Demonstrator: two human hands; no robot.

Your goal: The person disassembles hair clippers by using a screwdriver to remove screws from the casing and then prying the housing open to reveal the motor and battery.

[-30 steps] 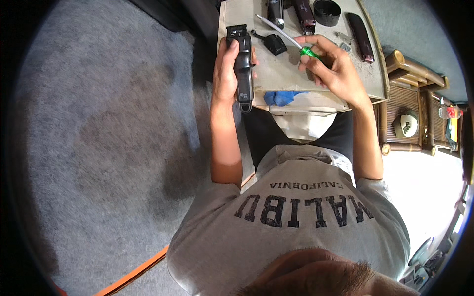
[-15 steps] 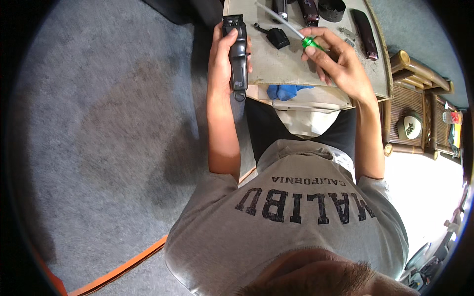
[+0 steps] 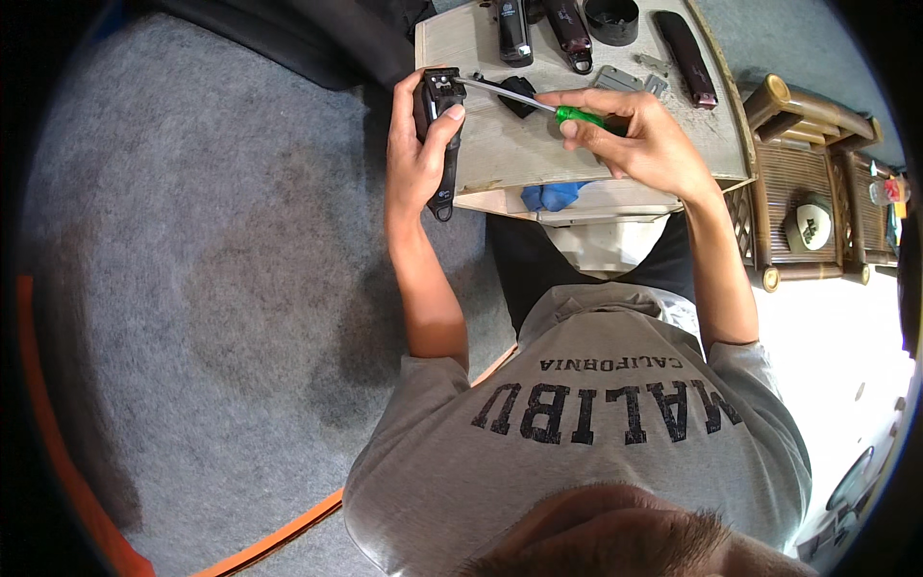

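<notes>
Gripping: left hand (image 3: 411,162), black clipper (image 3: 446,181); right hand (image 3: 661,146), screwdriver (image 3: 579,116). Shirt (image 3: 586,471) bears dark lettering (image 3: 583,416).

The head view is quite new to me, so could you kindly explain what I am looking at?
Certainly. There is no machine here: these are a person's own bare hands. The picture comes from a wide fisheye camera worn on the head, looking down, so edges bend and the gray shirt fills the lower part.

The left hand holds a black hair clipper. The right hand holds a green-handled screwdriver, its tip at the clipper's top end; whether they touch is hard to tell.

On the tabletop lie another black clipper, two dark reddish clippers, a round black container and flat gray pieces.
</notes>
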